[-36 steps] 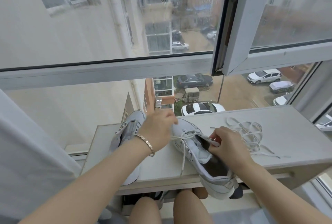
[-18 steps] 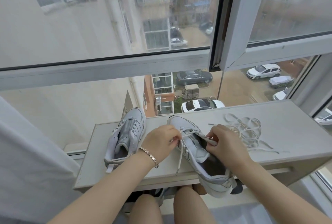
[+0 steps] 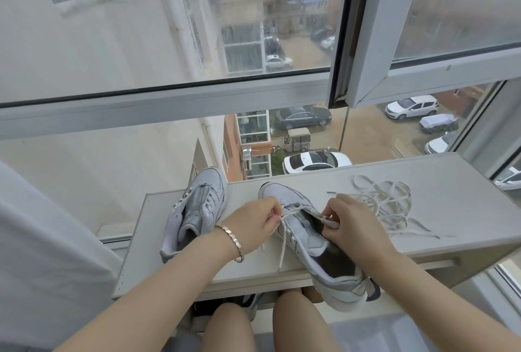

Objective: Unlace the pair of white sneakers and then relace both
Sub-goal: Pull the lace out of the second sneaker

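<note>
Two white sneakers lie on a pale shelf (image 3: 282,267) under the window. The left sneaker (image 3: 197,210) has no lace and lies toe away from me. The right sneaker (image 3: 310,247) sits between my hands, its heel hanging over the shelf's front edge. My left hand (image 3: 253,224) pinches a white lace (image 3: 282,244) at the shoe's left eyelets; one end dangles down over the shoe's side. My right hand (image 3: 349,224) pinches the lace at the right eyelet row. A loose lace (image 3: 389,205) lies in a tangle to the right.
Large window panes and a white frame (image 3: 169,103) rise just behind the shelf, with an open sash (image 3: 372,41) at the upper right. A white cloth (image 3: 42,253) hangs at the left. My bare knees (image 3: 296,320) sit under the shelf's front edge.
My left hand has drawn back from over the left sneaker to the right shoe's toe-side eyelets. Both hands stay on the lace. The view has tilted slightly.
</note>
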`<state>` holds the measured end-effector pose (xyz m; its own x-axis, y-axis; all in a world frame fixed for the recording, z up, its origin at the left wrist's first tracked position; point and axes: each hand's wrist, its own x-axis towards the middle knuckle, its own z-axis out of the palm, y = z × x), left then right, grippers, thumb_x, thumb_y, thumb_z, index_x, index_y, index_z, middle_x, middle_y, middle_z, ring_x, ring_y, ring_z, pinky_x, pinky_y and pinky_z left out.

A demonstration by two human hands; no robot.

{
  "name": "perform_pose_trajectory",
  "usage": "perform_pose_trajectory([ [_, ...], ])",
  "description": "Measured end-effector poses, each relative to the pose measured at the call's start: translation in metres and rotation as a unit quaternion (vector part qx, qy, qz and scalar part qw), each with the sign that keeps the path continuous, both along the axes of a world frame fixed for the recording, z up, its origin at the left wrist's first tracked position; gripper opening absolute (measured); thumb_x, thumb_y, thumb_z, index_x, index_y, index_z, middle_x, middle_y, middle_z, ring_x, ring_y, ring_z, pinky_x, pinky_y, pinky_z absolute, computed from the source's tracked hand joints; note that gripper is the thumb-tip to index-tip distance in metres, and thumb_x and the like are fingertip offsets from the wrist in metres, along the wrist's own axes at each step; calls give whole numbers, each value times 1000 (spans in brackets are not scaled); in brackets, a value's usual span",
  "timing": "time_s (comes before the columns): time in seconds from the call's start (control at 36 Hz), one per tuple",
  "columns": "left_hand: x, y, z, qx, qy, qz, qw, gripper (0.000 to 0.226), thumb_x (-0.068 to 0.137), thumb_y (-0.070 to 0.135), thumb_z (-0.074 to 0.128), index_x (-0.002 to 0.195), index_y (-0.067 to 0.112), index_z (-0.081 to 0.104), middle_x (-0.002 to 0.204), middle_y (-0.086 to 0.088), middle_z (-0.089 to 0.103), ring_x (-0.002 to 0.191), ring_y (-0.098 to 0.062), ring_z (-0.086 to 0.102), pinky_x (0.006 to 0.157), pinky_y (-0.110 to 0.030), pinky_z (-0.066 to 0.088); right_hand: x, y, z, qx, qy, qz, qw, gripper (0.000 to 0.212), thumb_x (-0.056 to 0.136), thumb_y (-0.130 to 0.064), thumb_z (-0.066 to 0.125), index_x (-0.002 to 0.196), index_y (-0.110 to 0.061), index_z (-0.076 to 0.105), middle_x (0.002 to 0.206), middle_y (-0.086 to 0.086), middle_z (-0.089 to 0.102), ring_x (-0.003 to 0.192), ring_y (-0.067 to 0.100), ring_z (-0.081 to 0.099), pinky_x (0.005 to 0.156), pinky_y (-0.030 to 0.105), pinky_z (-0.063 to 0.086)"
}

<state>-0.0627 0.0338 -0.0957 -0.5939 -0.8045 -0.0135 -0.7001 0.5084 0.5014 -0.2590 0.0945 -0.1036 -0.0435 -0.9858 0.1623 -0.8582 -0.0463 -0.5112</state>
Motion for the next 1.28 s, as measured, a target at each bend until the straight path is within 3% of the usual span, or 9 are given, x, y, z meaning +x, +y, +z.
perform_pose_trajectory([
  [0.22, 2, -15, 5, -68, -70, 19, 995, 19, 94, 22, 49, 94, 10, 64, 99, -1, 58, 96, -19, 55, 79, -26, 38, 0, 0, 0, 0, 29, 28, 999, 11, 72, -4, 61, 82, -7, 59, 81, -1, 47, 76, 16, 44, 64, 31, 36],
  [0.36, 19, -45, 12, -161, -175, 194, 952, 21, 97, 15, 41, 112, 9, 55, 114, -7, 54, 98, -30, 60, 76, -34, 47, -1, 8, -1, -19, 39, 56, 997, 9, 71, -1, 61, 79, -4, 60, 78, -1, 47, 73, 18, 44, 58, 28, 29],
  [0.47, 57, -79, 31, -115, -155, 370, 909, 23, 93, 12, 44, 112, 4, 56, 117, -16, 56, 104, -37, 57, 78, -37, 43, 1, 13, -4, -13, 27, 45, 999, 10, 70, -2, 61, 78, -8, 59, 76, -8, 42, 70, 13, 41, 55, 26, 25],
  [0.64, 45, -61, 33, -85, -168, 258, 948, 26, 93, 17, 44, 113, 12, 61, 121, -12, 50, 113, -31, 46, 93, -36, 41, 7, 6, -4, 26, -108, -61, 992, 13, 70, -8, 63, 68, -16, 53, 65, -6, 50, 61, 9, 45, 52, 22, 32],
  [0.72, 18, -26, 26, -79, -76, 235, 966, 30, 92, 27, 49, 118, 16, 59, 125, -6, 45, 117, -24, 40, 99, -32, 33, 21, 4, -5, 32, -165, -110, 980, 15, 69, -11, 63, 65, -20, 52, 56, -6, 52, 54, 6, 47, 46, 17, 31],
  [0.83, -17, 17, 15, 60, -26, 222, 973, 44, 91, 48, 45, 120, 16, 52, 121, -7, 51, 108, -24, 52, 90, -32, 40, 45, 6, -10, 30, -246, -145, 958, 14, 75, -18, 67, 70, -18, 54, 60, -4, 57, 55, 4, 51, 48, 12, 37],
  [0.97, -16, 34, -2, 67, -10, 208, 976, 36, 96, 33, 39, 131, 24, 44, 127, -5, 47, 109, -21, 54, 91, -30, 44, 52, 4, -3, 88, -303, -109, 943, 32, 82, -40, 63, 74, -9, 57, 61, 0, 62, 49, 10, 58, 49, 22, 46],
  [1.14, -12, 33, -8, 81, 56, 217, 971, 33, 94, 26, 43, 125, 20, 55, 140, 1, 39, 117, -15, 49, 100, -27, 39, 29, -29, 4, 143, -246, -117, 951, 24, 88, -33, 60, 71, -17, 61, 60, -3, 58, 54, 10, 53, 60, 24, 48],
  [1.28, -27, 47, -6, 27, 2, 202, 979, 47, 79, 65, 47, 109, 31, 59, 147, 7, 24, 131, -17, 22, 106, -31, 24, 29, -43, 6, 255, -268, -82, 925, 29, 86, -30, 64, 72, -5, 68, 61, 5, 60, 51, 11, 53, 45, 14, 47],
])
